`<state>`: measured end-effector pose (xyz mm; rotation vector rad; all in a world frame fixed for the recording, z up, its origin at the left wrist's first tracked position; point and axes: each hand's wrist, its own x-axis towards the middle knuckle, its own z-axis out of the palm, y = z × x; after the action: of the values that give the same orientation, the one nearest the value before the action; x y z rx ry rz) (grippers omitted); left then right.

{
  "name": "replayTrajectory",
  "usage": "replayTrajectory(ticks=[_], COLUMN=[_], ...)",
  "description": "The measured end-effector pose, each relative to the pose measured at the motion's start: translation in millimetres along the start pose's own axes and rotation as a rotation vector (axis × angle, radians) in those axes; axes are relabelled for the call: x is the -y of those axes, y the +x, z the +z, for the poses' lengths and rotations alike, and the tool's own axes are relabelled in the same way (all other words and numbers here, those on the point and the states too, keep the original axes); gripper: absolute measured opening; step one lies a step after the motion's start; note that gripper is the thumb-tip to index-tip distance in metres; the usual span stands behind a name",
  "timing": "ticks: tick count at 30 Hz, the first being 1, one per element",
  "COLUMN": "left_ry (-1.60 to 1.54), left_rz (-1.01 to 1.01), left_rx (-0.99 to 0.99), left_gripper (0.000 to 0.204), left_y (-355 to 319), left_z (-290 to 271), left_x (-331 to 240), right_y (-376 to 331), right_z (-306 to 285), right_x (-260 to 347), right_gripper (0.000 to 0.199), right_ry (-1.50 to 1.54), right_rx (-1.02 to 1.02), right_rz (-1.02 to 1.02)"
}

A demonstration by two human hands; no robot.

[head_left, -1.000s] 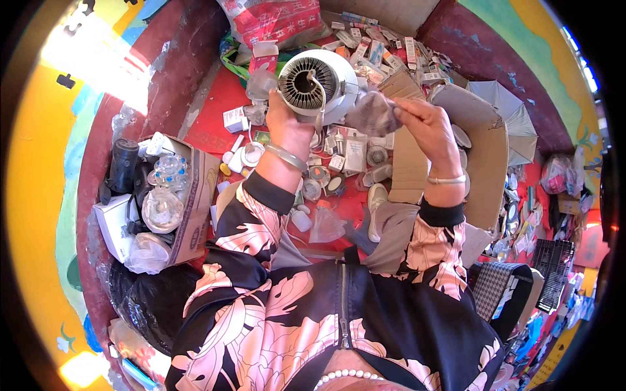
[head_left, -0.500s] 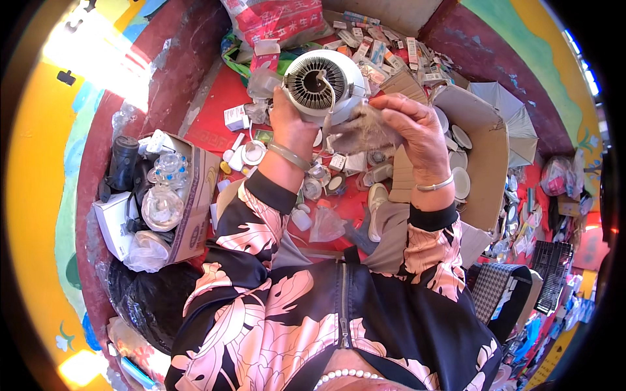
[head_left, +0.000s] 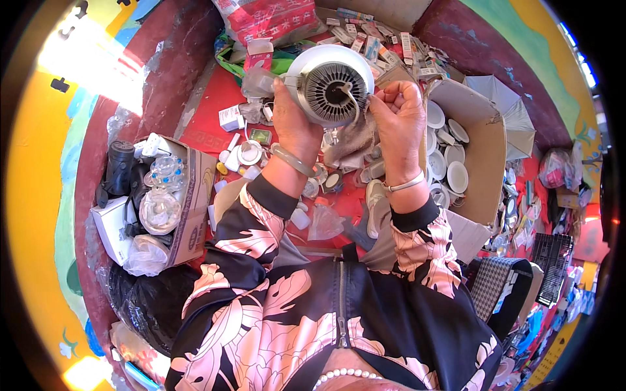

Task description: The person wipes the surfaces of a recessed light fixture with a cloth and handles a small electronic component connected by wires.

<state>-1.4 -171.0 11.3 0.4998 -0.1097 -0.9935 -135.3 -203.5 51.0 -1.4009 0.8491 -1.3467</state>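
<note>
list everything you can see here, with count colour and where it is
round lamp housing: one, white rim with dark finned centre, held up in front of the person
cloth: one, grey-brown, hanging between the hands below the lamp
cardboard box of white round fittings: one, brown, to the right
cardboard box of clear plastic parts: one, brown, to the left
small boxes and loose parts: many, mostly white, scattered on the red floor
red printed bag: one, top centre
black bag: one, lower left
left hand: gripping the lamp's left side
right hand: holding the cloth at the lamp's right edge
</note>
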Motion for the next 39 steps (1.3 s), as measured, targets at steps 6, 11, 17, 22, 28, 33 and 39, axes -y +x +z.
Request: replayTrajectory(ticks=[6,11,17,22,28,33,39], left_ry=[0.264,0.575,0.768,0.107,0.769,-0.152,-0.074], left_rz=[0.138,0.316,0.290,-0.038,0.454,-0.042,-0.025], left_rx=[0.108,0.215,0.310,-0.079,-0.029,-0.167,0.001], left_gripper=[0.054,0.055,0.051,0.045,0.038,0.039,0.032], left_y=[-4.9,-4.3,-4.1,9.9,62.5,43.6,35.1], left_z=[6.2,-0.6,-4.7,-8.6,-96.0,-37.0,-38.5], left_x=[-6.4,-8.7,-6.4,-0.7,1.7,-17.4,-25.7], right_y=[7.6,12.7,32.6,32.3,31.3,36.2,27.4], right_z=[-14.8,-23.4,-46.0,-53.6,-72.5,-95.6,-73.7], right_x=[-12.2,-13.7,-8.3,-4.2,24.7,25.9,38.3], right_gripper=[0.021,0.021,0.019,0.017,0.016,0.013,0.024], right_ry=[0.080,0.422,0.654,0.770,0.731,0.314,-0.134], right_rx=[0.015,-0.038,-0.191,-0.099,0.212,0.230,0.450], right_rz=[0.009,0.320,0.503,0.538,0.285,0.136,0.211])
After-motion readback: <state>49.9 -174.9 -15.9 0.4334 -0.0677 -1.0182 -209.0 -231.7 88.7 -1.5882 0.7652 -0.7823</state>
